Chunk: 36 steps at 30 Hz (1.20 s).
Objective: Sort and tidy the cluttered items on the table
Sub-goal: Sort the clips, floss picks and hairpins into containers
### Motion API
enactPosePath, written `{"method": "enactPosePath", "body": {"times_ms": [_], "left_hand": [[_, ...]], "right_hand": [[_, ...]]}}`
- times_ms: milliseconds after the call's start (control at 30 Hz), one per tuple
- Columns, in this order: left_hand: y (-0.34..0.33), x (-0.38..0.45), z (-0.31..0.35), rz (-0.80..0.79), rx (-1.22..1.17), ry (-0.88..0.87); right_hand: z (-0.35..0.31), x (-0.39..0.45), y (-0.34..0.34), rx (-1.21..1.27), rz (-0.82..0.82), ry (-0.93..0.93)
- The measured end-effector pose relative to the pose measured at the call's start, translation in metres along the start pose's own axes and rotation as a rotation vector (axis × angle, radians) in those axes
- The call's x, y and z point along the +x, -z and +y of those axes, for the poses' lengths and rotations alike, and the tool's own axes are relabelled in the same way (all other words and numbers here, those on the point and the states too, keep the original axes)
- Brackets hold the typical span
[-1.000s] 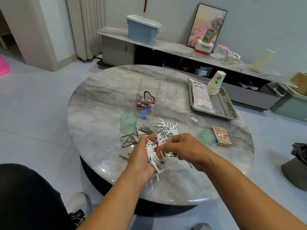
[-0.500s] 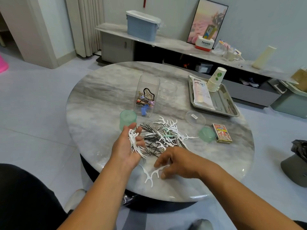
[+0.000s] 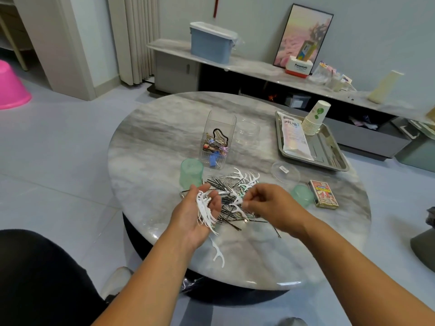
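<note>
Floss picks (image 3: 205, 211) bundled across cupped left hand (image 3: 196, 215), right hand (image 3: 266, 203) just beside, pinching one more.

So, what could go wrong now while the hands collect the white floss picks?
1. The bunch of floss picks lies loosely in the left hand; some may slip out.
2. One stray pick lies near the table edge and could get knocked off.
3. The right hand might lift black hairpins tangled with picks.
</note>
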<state>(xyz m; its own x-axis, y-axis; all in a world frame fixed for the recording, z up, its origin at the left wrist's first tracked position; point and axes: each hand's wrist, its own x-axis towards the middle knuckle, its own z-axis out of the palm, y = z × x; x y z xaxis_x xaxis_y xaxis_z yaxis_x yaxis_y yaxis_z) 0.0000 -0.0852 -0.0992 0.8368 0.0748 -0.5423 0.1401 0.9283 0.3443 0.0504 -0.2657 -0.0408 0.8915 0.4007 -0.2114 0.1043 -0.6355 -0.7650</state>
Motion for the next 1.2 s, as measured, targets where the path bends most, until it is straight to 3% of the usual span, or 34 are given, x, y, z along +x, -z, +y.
{"method": "enactPosePath", "body": {"times_ms": [67, 100, 200, 300, 367, 433, 500, 700, 1100, 1200], "left_hand": [[-0.004, -0.004, -0.006, -0.008, -0.004, 0.014], [-0.005, -0.004, -0.010, -0.016, -0.005, 0.024], [-0.007, -0.005, -0.019, -0.052, -0.002, 0.051], [-0.004, -0.003, -0.019, -0.099, 0.013, 0.090], [-0.005, -0.002, -0.012, -0.083, -0.005, 0.078], [-0.004, 0.000, -0.004, -0.043, -0.060, 0.035], [0.000, 0.005, 0.006, 0.010, -0.109, 0.015], [0.007, 0.010, 0.017, 0.042, -0.112, -0.016], [0.009, 0.005, 0.010, 0.034, -0.065, 0.039], [0.010, 0.007, 0.007, 0.043, -0.111, 0.039]], "right_hand": [[-0.013, -0.002, -0.007, 0.188, 0.120, -0.010], [-0.019, -0.003, -0.013, 0.145, 0.192, 0.012], [-0.030, -0.010, -0.033, -0.279, 0.307, 0.186], [-0.035, -0.016, -0.051, -0.475, 0.235, 0.331], [-0.036, -0.017, -0.054, -0.340, 0.246, 0.310], [-0.035, -0.014, -0.045, -0.075, 0.309, 0.183], [-0.027, -0.009, -0.036, -0.001, 0.345, 0.053], [-0.013, -0.017, -0.062, -0.370, -0.068, -0.156], [-0.012, -0.005, -0.067, -0.838, -0.146, 0.085], [-0.012, -0.003, -0.060, -0.714, -0.136, 0.081]]}}
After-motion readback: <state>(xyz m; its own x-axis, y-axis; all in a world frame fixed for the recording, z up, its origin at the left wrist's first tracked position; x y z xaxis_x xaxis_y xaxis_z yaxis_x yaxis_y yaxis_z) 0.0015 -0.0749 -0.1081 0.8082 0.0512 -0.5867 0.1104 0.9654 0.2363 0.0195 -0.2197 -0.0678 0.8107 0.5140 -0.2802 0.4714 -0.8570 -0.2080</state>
